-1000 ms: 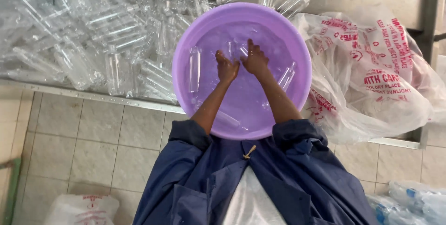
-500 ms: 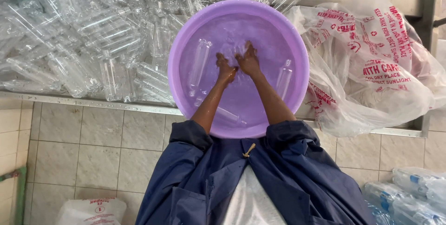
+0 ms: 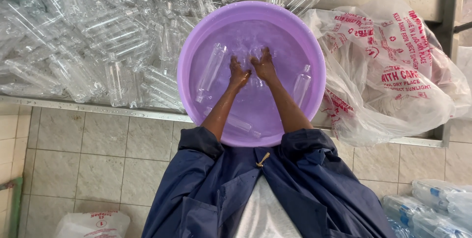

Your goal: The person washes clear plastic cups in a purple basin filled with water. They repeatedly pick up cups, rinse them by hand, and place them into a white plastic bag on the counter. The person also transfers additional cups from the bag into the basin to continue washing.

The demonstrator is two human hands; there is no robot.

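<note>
A round purple basin (image 3: 189,56) holds water and several clear plastic bottles; one floats at the left (image 3: 211,71), one at the right (image 3: 301,84) and one near the front rim (image 3: 236,121). My left hand (image 3: 239,74) and my right hand (image 3: 264,65) are side by side in the middle of the basin, wet, with the fingers dipped into rippling water. The splashing water hides what, if anything, is between the fingers. My bare forearms come out of rolled-up dark blue sleeves.
A big heap of empty clear bottles (image 3: 83,36) covers the metal counter left of and behind the basin. A crumpled white plastic bag with red print (image 3: 393,80) lies to the right. On the tiled floor are wrapped bottle packs (image 3: 432,208) and a white sack (image 3: 91,224).
My two hands stay together in the basin and have shifted a little over the water. The floating bottles have drifted and the water ripples more around the fingers.
</note>
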